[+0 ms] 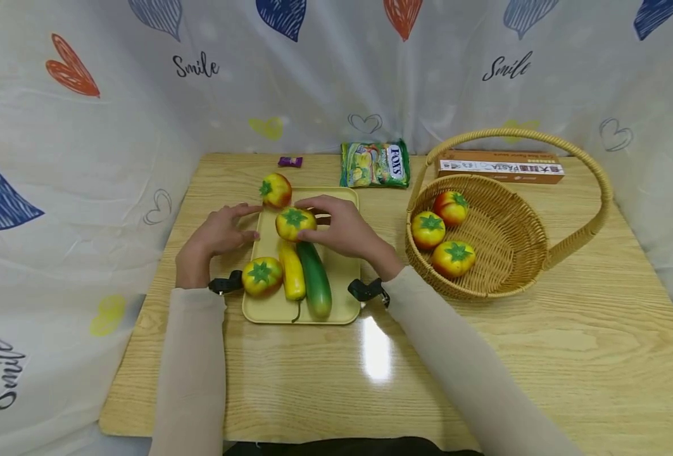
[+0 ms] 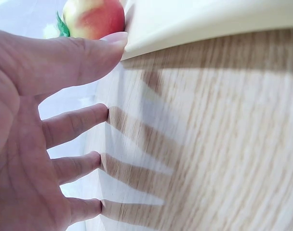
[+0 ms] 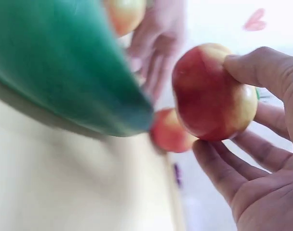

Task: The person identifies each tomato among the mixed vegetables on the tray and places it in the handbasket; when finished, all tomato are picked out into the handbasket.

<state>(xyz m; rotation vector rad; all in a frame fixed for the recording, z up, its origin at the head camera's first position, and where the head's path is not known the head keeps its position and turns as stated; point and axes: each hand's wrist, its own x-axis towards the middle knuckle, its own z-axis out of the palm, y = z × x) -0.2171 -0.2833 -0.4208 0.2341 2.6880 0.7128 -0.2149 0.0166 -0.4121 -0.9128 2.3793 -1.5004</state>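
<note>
Yellow-and-red fruit (image 1: pixel 295 221) is pinched in the grip of the right hand (image 1: pixel 339 225) above the 12 o'clock half of the tray (image 1: pixel 273 315); its roundness presumably calls for this hold. The left hand (image 1: pixel 218 233) is spread at the tray's 9 o'clock edge, touching the worktop (image 1: pixel 290 380), possibly steadying the tray. Pepper (image 1: pixel 292 272) and cucumber (image 1: pixel 316 282) lie alongside, towards 6 o'clock.

The held fruit (image 1: pixel 294 223) is yellow and red.
</note>
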